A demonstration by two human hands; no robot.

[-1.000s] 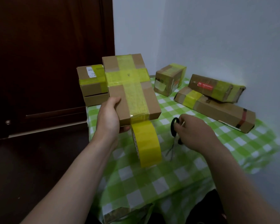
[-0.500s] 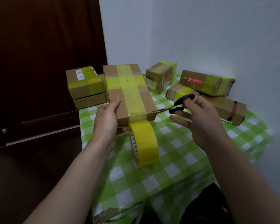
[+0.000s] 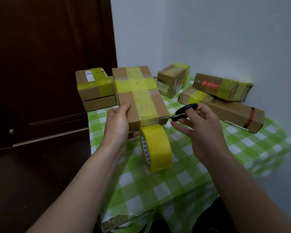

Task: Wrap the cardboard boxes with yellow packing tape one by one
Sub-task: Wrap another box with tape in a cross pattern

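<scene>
Here, checked tablecloth (image 3: 175, 190) under held box (image 3: 141, 98).

Left hand (image 3: 118, 130) grips box (image 3: 141, 91) edge, thumb on top; right hand (image 3: 203, 132) holds scissors (image 3: 186, 107), lower fingers spread.

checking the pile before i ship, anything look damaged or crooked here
The red-labelled box by the wall lies tilted across a longer box, and its right end looks crumpled. The tape roll joined to the held box is only uncut tape, with the scissors at it.
</scene>
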